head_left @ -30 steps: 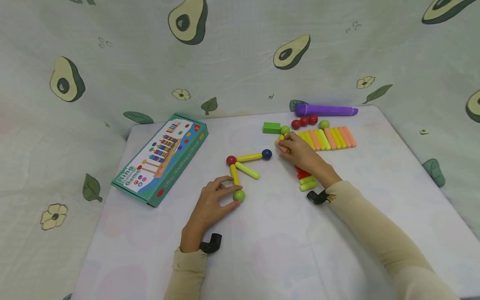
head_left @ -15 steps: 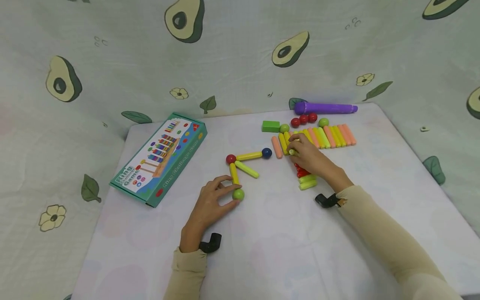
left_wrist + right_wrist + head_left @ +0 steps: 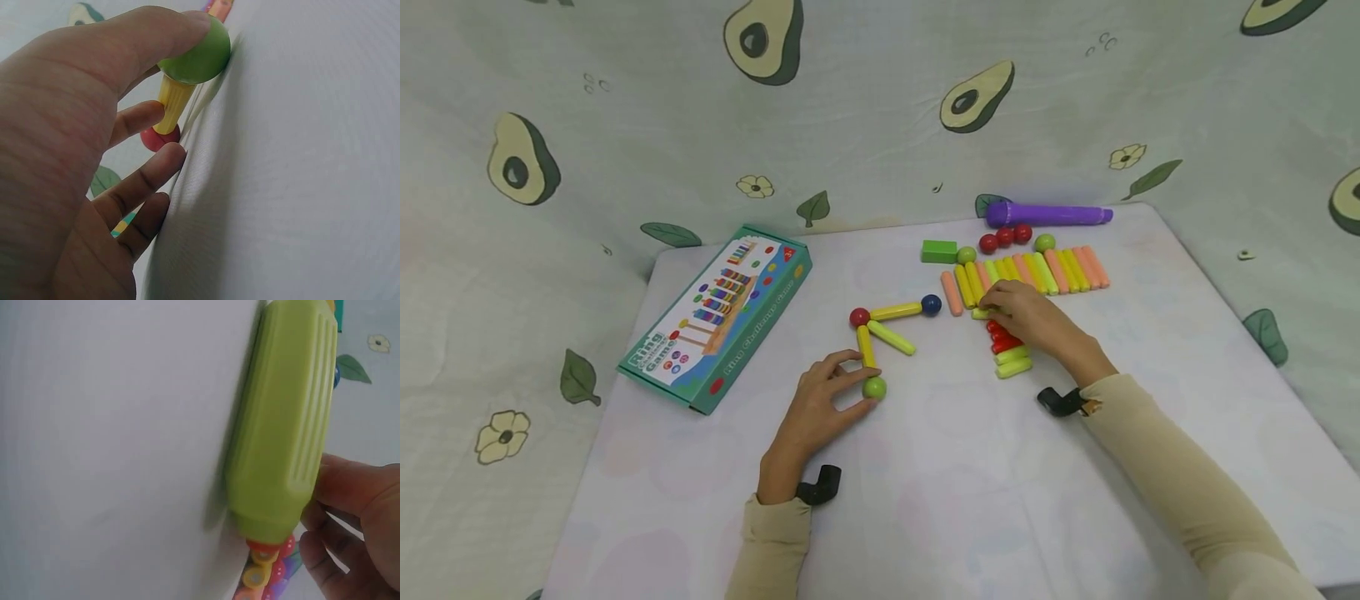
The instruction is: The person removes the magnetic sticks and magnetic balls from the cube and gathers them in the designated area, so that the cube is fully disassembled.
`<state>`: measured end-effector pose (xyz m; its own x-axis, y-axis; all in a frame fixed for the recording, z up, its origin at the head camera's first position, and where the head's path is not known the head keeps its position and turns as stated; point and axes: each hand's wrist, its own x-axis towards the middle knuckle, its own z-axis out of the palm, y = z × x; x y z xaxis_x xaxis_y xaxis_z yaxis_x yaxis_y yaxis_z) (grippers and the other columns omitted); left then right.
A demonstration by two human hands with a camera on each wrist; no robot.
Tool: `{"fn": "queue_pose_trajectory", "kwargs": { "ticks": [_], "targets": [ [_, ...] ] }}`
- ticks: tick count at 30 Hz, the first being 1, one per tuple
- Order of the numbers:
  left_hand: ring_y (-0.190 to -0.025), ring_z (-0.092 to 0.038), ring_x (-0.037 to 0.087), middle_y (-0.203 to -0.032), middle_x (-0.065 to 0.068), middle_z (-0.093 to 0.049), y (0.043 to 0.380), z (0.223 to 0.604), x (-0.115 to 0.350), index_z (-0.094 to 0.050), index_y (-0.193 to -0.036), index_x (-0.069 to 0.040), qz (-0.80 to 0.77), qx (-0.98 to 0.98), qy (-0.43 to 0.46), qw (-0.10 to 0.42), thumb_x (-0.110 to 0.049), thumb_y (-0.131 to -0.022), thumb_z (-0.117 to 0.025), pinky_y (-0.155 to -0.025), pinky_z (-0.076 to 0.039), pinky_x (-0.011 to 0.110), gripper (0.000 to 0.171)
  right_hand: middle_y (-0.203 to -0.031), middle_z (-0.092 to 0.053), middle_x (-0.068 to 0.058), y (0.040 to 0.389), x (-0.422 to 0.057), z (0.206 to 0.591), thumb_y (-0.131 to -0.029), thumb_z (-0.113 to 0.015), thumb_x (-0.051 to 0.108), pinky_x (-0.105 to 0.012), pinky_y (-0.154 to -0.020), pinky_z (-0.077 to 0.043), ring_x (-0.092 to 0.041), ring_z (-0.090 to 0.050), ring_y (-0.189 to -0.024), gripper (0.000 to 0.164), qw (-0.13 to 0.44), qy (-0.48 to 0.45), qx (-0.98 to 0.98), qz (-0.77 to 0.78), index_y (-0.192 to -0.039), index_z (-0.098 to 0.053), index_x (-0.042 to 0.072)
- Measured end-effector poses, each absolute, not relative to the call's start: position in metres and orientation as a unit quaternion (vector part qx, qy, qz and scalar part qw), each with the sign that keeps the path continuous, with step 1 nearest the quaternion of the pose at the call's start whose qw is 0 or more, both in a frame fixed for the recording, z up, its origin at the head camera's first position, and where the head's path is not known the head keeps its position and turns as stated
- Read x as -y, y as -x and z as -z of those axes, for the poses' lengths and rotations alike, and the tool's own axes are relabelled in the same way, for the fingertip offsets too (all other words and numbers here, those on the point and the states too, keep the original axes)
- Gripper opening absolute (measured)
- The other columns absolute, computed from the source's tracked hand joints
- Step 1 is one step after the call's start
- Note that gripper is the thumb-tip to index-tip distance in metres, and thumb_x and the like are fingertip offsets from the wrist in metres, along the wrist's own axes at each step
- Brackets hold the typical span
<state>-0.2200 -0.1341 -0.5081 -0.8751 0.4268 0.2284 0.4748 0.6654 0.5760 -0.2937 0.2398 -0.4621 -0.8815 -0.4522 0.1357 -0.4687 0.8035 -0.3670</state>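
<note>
In the head view my left hand (image 3: 820, 404) pinches a green ball (image 3: 875, 388) between thumb and index finger, at the near end of a yellow stick (image 3: 866, 346). That stick runs up to a red ball (image 3: 860, 317), from which a light green stick (image 3: 891, 337) and another yellow stick (image 3: 897, 311) fan out; the latter ends at a dark blue ball (image 3: 931, 305). My right hand (image 3: 1026, 315) pinches a short lime-green stick (image 3: 980, 314), partly hidden by the fingers, above several red sticks (image 3: 1002, 337). In the right wrist view, a large lime-green stick (image 3: 281, 419) fills the foreground.
A row of pink, yellow and green sticks (image 3: 1060, 272) lies beyond my right hand. Behind it are red balls (image 3: 1005, 237), green balls (image 3: 1044, 242), a green block (image 3: 939, 252) and a purple microphone-shaped object (image 3: 1048, 215). A teal game box (image 3: 718, 321) lies at left.
My right hand let go of a pink stick at the row's left end, took a lime-green stick and moved it slightly nearer, to the top of the red sticks. My left hand stays put.
</note>
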Motion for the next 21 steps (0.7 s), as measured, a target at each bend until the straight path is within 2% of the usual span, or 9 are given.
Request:
{"fn": "queue_pose_trajectory", "kwargs": {
  "ticks": [8, 11, 15, 18, 21],
  "targets": [
    [-0.100, -0.049, 0.010, -0.140, -0.008, -0.050, 0.220, 0.507, 0.134, -0.071, -0.125, -0.037, 0.319, 0.913, 0.249, 0.039, -0.035, -0.085, -0.082, -0.086, -0.038, 0.038, 0.041, -0.107, -0.067, -0.013, 0.291, -0.241, 0.456, -0.092, -0.069, 0.000, -0.047, -0.091, -0.051, -0.031, -0.059, -0.099, 0.017, 0.029, -0.232, 0.955, -0.183, -0.108, -0.073, 0.000],
    [-0.100, -0.049, 0.010, -0.140, -0.008, -0.050, 0.221, 0.506, 0.135, -0.071, -0.125, -0.036, 0.319, 0.912, 0.255, 0.042, -0.034, -0.084, -0.082, -0.085, -0.038, 0.037, 0.042, -0.119, -0.065, -0.016, 0.292, -0.233, 0.456, -0.092, -0.069, 0.003, -0.052, -0.098, -0.046, -0.036, -0.057, -0.113, 0.024, 0.043, -0.266, 0.945, -0.183, -0.116, -0.071, 0.000],
    [-0.100, -0.049, 0.010, -0.140, -0.008, -0.049, 0.221, 0.506, 0.135, -0.071, -0.125, -0.035, 0.322, 0.911, 0.256, 0.040, -0.033, -0.085, -0.082, -0.085, -0.038, 0.037, 0.041, -0.142, -0.054, -0.015, 0.295, -0.220, 0.455, -0.095, -0.068, 0.013, -0.064, -0.106, -0.031, -0.042, -0.040, -0.134, 0.039, 0.027, -0.320, 0.937, -0.139, -0.134, -0.064, 0.006],
    [-0.101, -0.049, 0.010, -0.140, -0.008, -0.049, 0.221, 0.506, 0.134, -0.071, -0.125, -0.035, 0.325, 0.910, 0.254, 0.032, -0.033, -0.085, -0.081, -0.086, -0.038, 0.037, 0.041, -0.151, -0.046, -0.012, 0.298, -0.213, 0.454, -0.096, -0.068, 0.024, -0.068, -0.105, -0.026, -0.044, -0.031, -0.140, 0.047, 0.002, -0.316, 0.945, -0.090, -0.141, -0.059, 0.011],
    [-0.101, -0.049, 0.011, -0.140, -0.007, -0.049, 0.221, 0.505, 0.135, -0.071, -0.125, -0.034, 0.325, 0.910, 0.254, 0.032, -0.033, -0.085, -0.081, -0.085, -0.038, 0.038, 0.041, -0.153, -0.043, -0.011, 0.302, -0.209, 0.455, -0.097, -0.067, 0.029, -0.067, -0.104, -0.027, -0.043, -0.030, -0.141, 0.050, -0.009, -0.295, 0.953, -0.067, -0.143, -0.057, 0.012]
  ]
}}
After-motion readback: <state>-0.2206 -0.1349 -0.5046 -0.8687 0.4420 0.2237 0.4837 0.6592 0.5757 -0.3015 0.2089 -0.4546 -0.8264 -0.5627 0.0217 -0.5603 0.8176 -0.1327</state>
